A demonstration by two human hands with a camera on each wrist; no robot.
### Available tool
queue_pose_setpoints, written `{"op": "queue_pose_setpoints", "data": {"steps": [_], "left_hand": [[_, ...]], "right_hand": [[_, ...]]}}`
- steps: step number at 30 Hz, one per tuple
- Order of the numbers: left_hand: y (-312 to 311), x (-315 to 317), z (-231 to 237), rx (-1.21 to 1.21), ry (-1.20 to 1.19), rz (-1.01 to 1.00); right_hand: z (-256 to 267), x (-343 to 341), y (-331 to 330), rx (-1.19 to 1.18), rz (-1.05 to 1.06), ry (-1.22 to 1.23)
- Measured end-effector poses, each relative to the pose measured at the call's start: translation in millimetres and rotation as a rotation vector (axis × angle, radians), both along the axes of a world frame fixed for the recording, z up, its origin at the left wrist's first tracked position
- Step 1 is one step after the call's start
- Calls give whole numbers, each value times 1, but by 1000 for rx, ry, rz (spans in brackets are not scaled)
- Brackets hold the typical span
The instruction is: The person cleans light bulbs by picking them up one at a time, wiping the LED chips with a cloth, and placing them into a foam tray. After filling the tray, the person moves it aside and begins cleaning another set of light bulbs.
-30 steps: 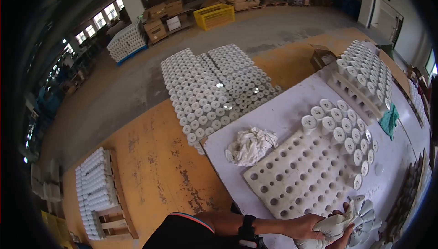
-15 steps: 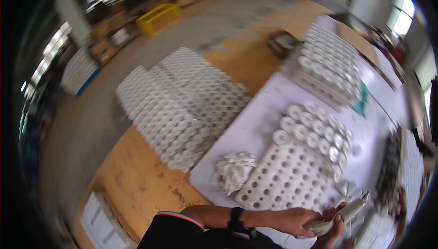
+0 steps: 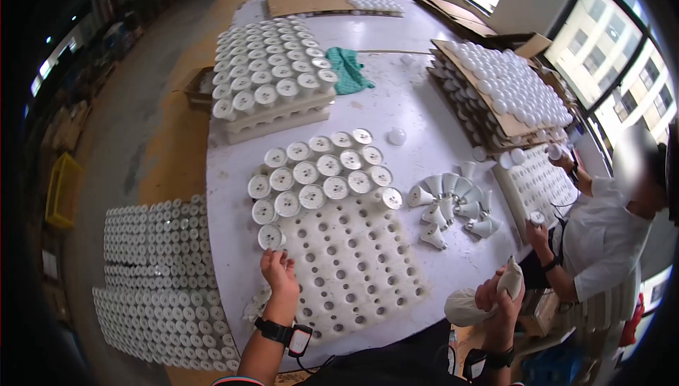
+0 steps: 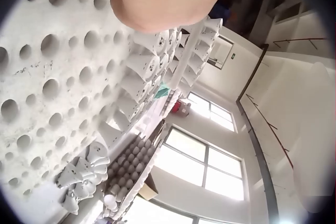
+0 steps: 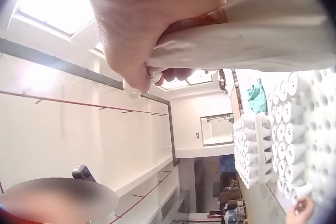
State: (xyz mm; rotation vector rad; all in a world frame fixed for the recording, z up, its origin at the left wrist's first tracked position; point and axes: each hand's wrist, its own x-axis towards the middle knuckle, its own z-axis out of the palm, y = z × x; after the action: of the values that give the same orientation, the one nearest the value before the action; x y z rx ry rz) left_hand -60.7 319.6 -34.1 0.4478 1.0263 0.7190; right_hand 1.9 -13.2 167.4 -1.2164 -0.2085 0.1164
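Note:
White funnel-shaped pieces with round, flat tops (image 3: 311, 196) stand in rows on the far part of a white board with holes (image 3: 353, 266). My left hand (image 3: 279, 276) has its fingers, loosely bent, against the rim of the nearest left piece (image 3: 271, 237); its fingertips are out of sight in the left wrist view. In my right hand (image 3: 501, 297), off the board's right side, I grip a pale cloth (image 3: 467, 308), bunched and pointed at one end; whether it covers something is hidden. Silvery-white cones (image 3: 456, 199) lie beside the board.
A stacked tray of similar pieces (image 3: 272, 68) and a green cloth (image 3: 346, 71) are farther back. At the right, a person in white (image 3: 615, 237) works at another holed board (image 3: 541, 181), near stacked white domes (image 3: 509, 85). One small dome (image 3: 397, 136) lies mid-table.
My left hand has left the cloth and moved to the nearest left piece. The cloth stays in my right hand. The head view has swung right, bringing the other person into sight.

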Motion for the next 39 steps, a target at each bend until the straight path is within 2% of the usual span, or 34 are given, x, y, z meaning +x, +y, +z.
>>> {"op": "queue_pose_setpoints", "data": {"steps": [2, 6, 8, 9, 11, 12, 14, 16, 17, 18, 20, 22, 23, 25, 26, 28, 29, 30, 32, 34, 35, 37, 38, 39], "left_hand": [[1, -6, -12, -3, -46, -6], [10, -9, -42, 66, -27, -102], [10, 3, -35, 264, 86, -97], [9, 9, -33, 261, 76, -126], [14, 18, -30, 430, 229, -111], [22, 22, -37, 434, 222, -127], [36, 19, -61, 508, 278, -330], [29, 12, -63, 519, 255, -309], [26, 9, -64, 588, 263, -282], [21, 7, -64, 655, 269, -254], [-13, 11, -50, 773, 318, -187], [-84, 32, 4, 634, 117, -88], [-95, 33, 10, 635, 98, -109], [-122, 20, 19, 83, -355, -574], [-142, 26, 29, 79, -356, -571], [-195, 49, 78, -96, -345, -555], [-204, 52, 70, 87, -306, -794], [-223, 58, 74, 35, -297, -763], [-258, 68, 90, -4, -256, -719], [-294, 85, 96, -6, -281, -747], [-307, 86, 96, -23, -308, -785], [-322, 89, 88, 122, -335, -987], [-323, 92, 77, 136, -327, -981], [-321, 91, 63, 421, -29, -1096]], "right_hand": [[7, -6, 1, -78, -130, -4], [19, -5, -4, -207, -75, -28], [20, -3, -12, -420, -68, -80], [22, -3, -16, -484, -74, -61], [25, -8, -24, -628, -70, -188], [27, -9, -30, -682, -50, -233], [14, -11, -49, -642, -72, -223], [3, -9, -67, -362, -88, -161], [6, -7, -77, -439, -78, -100], [7, -5, -82, -371, -77, -1], [-2, 5, -102, -393, -45, 36], [-1, 18, -116, -470, -71, 37], [-7, 29, -124, -486, -92, -50], [-18, 50, -142, -496, -61, -119], [-19, 61, -152, -488, -12, -107], [-20, 84, -174, -470, 52, -119], [-22, 96, -184, -475, 105, -132], [-24, 108, -191, -475, 182, -140], [-29, 127, -202, -425, 131, -254], [-26, 140, -215, -279, 231, 60], [-26, 144, -220, -285, 250, 77], [-24, 151, -230, -305, 245, 110], [-29, 153, -233, -291, 254, 108], [-35, 155, -234, -350, 204, 9]]}}
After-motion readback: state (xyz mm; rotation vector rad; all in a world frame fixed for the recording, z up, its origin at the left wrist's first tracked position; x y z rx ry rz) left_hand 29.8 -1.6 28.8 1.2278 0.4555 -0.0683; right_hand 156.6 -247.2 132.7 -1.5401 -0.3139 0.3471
